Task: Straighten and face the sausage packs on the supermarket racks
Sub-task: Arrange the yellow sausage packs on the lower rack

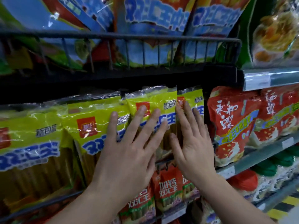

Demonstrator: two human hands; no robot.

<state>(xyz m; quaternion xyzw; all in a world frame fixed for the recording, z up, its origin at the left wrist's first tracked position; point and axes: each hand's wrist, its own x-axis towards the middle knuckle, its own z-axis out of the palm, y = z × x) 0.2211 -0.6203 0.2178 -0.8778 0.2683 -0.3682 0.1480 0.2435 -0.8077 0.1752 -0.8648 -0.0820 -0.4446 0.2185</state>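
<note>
Both hands are flat against the row of yellow sausage packs [92,120] standing on the middle rack [113,75]. The left hand [127,152] is spread over the third pack along [152,99] and the right hand [194,143] is on the last pack [196,97] at the right end, just beside the black upright. The fingers [140,115] are straight and fanned out, gripping nothing, just palms pressing. My guess is that's the point: patting the fronts so the packs stand flush and face out, since those two lean and overlap at the seam between the hands. The two packs further left already look fairly square. Label-wise, each yellow pack has a red square logo, small dark characters that look like 新包装, and big blue 双汇王 lettering (partly hidden under the hands on the right ones). The blue packs [155,18] behind the wire rail [145,37] above carry similar blue-and-white lettering, too blurred to read properly. Below the wrists are small red packs [168,186] that read 加钙 双汇王. To the right, on a separate shelf with a price strip [267,80], red bags [229,123] have white brush-style writing I can't make out for sure
</note>
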